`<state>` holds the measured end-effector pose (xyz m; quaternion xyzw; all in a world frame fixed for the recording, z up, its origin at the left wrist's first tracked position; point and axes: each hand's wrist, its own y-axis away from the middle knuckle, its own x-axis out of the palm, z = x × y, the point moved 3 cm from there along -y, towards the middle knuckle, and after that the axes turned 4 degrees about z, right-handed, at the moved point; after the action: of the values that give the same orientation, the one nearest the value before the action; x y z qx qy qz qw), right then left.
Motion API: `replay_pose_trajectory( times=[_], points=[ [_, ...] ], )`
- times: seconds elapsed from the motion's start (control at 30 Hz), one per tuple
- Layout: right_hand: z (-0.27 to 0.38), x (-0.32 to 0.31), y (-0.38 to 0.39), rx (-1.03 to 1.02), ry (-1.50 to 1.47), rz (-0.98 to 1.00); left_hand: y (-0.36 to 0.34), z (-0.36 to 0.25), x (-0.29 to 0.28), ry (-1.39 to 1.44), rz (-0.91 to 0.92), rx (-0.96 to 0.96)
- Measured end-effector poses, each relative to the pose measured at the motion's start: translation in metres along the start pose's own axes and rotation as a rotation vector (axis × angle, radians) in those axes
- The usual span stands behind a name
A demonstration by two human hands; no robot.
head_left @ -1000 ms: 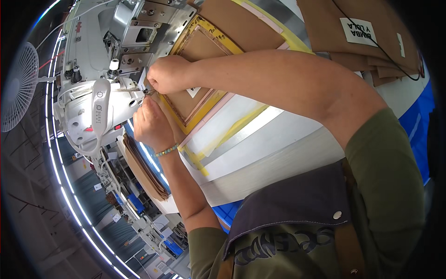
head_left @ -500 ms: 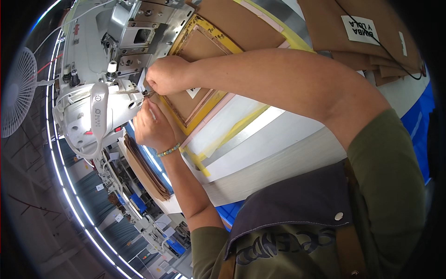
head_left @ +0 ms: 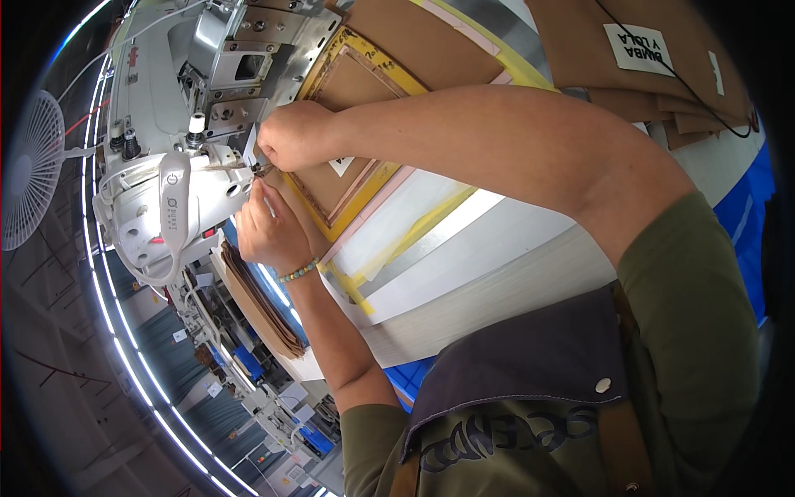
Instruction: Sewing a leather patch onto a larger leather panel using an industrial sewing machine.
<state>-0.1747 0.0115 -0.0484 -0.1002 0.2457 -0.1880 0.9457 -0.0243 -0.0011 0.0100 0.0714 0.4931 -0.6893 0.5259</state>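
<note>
Meeting beside the rounded, glossy white sewing machine [head_left: 217, 195] in the frame's upper left, left hand [head_left: 272, 230] and right hand [head_left: 300, 137] are holding their fingers closed; whatever they're gripping, I cannot tell.

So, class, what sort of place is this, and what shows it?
Probably a sewing workshop: there's a large white sewing machine on the left and stacked brown pieces at upper right.

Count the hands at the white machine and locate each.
2: the left hand, lower, wearing a beaded bracelet; the right hand, just above it in the picture.
</note>
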Motion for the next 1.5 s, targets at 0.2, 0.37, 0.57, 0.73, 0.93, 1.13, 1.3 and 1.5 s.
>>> replay_pose_trajectory(
  times=[0.2, 0.37, 0.57, 0.73, 0.93, 1.13, 1.3, 1.5],
  points=[
    [-0.0005, 0.0006, -0.0003, 0.004, 0.003, 0.005, -0.0006, -0.0007, -0.0002, 0.014, -0.021, 0.014],
    [-0.0010, 0.0015, -0.0013, -0.014, 0.013, 0.005, -0.0015, 0.0002, 0.0016, 0.006, -0.005, 0.009],
    [-0.0012, 0.0021, -0.0019, -0.019, 0.017, 0.002, -0.0017, 0.0007, 0.0030, -0.001, 0.023, -0.031],
    [-0.0006, 0.0008, -0.0005, -0.018, 0.020, 0.003, -0.0024, -0.0003, -0.0013, -0.001, 0.045, -0.018],
    [0.0001, 0.0003, -0.0005, -0.015, 0.025, 0.008, -0.0026, 0.0014, -0.0023, -0.002, 0.054, -0.003],
    [-0.0005, 0.0013, -0.0013, -0.019, 0.023, 0.002, -0.0022, 0.0022, 0.0007, 0.001, 0.056, 0.000],
    [-0.0009, 0.0015, -0.0018, -0.017, 0.027, 0.016, -0.0023, 0.0012, 0.0010, -0.001, 0.045, -0.003],
    [-0.0003, 0.0002, 0.0000, -0.024, 0.018, 0.010, -0.0015, 0.0016, 0.0016, 0.010, 0.032, 0.001]
  ],
)
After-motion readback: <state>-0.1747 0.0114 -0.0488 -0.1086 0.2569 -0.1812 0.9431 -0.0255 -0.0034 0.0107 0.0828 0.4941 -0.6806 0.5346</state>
